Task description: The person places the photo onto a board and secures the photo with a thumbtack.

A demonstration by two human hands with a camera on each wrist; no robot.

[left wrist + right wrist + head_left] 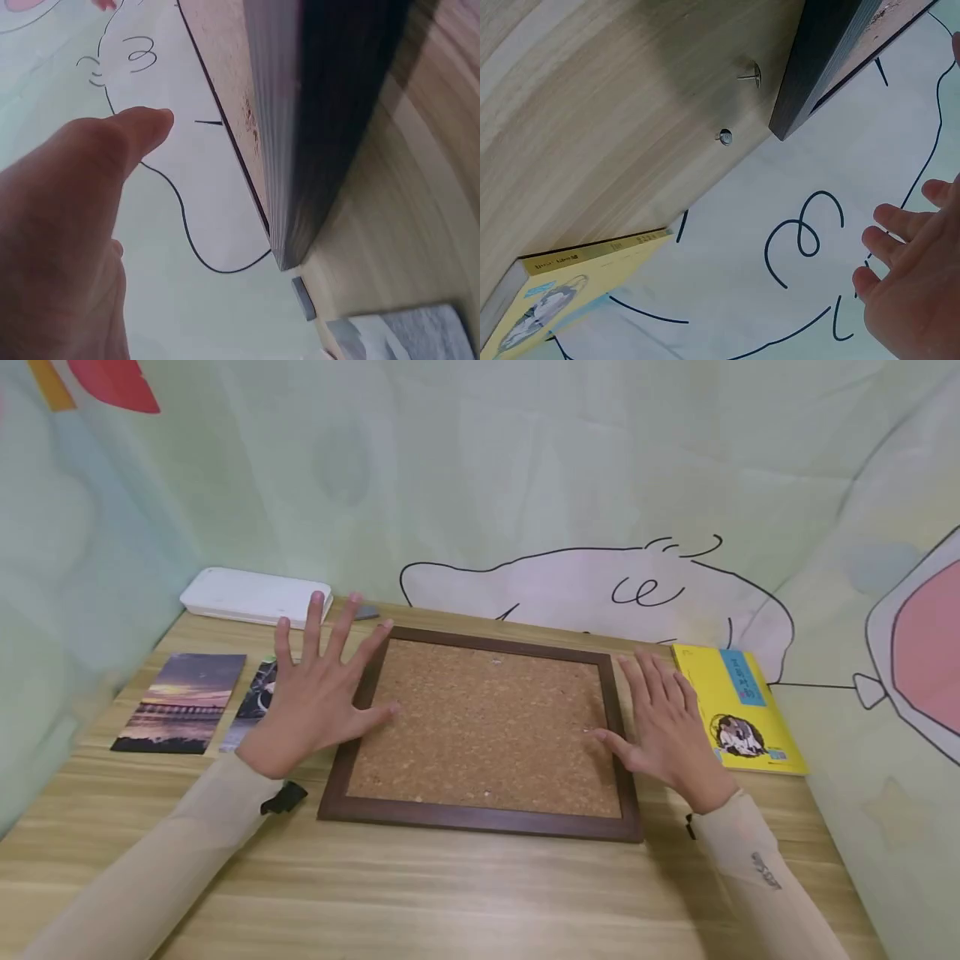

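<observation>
A cork board with a dark brown wooden frame lies flat on the table. Several small shiny spots show on the cork, near the middles of its edges. Over the frame's left side hovers my left hand, fingers spread wide and the thumb reaching over the cork. My right hand is held above the right side, its thumb pointing inward over the cork. Neither hand holds anything. In the left wrist view the left hand is raised apart from the frame's edge; the right wrist view shows relaxed right fingers.
Two metal thumbtacks, one tack and another tack, lie beside the frame. A yellow book sits at the right. Left are a sunset photo, a partly hidden second photo, a white case and a small grey piece.
</observation>
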